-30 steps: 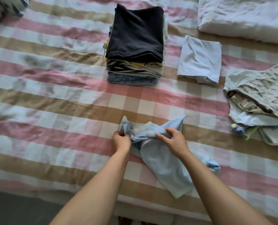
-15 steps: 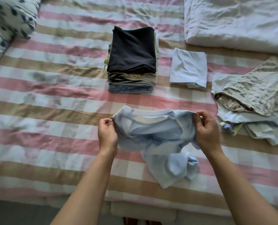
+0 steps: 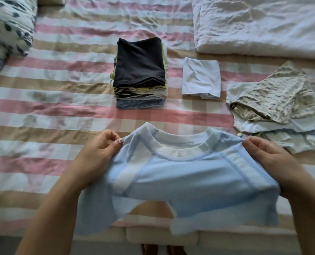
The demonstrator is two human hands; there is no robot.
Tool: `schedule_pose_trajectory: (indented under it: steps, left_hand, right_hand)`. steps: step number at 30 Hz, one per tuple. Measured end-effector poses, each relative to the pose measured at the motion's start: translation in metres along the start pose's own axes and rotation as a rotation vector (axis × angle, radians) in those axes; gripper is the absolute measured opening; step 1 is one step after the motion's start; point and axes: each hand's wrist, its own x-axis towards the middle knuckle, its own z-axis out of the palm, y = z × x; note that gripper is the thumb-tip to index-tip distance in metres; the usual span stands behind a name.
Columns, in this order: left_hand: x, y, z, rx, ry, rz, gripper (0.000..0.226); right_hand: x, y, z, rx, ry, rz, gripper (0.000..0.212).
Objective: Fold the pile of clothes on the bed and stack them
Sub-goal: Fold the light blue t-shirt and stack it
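- My left hand (image 3: 99,151) pinched one shoulder of the light blue shirt (image 3: 186,183), which had been a bunched wad a second earlier and now hung spread open.
- Between my hands it showed thin, neckline up, sleeves drooping; ready for laying flat, I judged.
- My right hand (image 3: 274,159) pinched the other shoulder.

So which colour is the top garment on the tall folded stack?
Black or very dark: the top garment of the stack, head view.

No words, labels, brands or numbers can be read anywhere. The patterned cloth (image 3: 274,96) on the pile at the right bears small dark marks, too blurred to read.
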Motion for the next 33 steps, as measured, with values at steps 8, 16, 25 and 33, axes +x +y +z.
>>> schedule_pose_trajectory:
  steps: [8, 16, 25, 33]
  left_hand:
    - [0.085, -0.087, 0.067, 0.262, 0.201, 0.035, 0.013]
    - [0.143, -0.128, 0.094, 0.223, 0.185, -0.028, 0.006]
    - [0.183, -0.129, 0.098, 0.334, 0.257, 0.104, 0.006]
    - [0.258, -0.118, 0.099, 0.585, 0.466, 0.202, 0.027]
  right_hand:
    - [0.113, 0.091, 0.01, -0.557, 0.309, -0.15, 0.016]
    - [0.174, 0.147, 0.0, -0.453, 0.343, -0.008, 0.011]
    - [0.204, 0.145, -0.021, -0.64, 0.496, -0.154, 0.014]
    - [0.284, 0.123, -0.036, -0.669, 0.624, -0.15, 0.019]
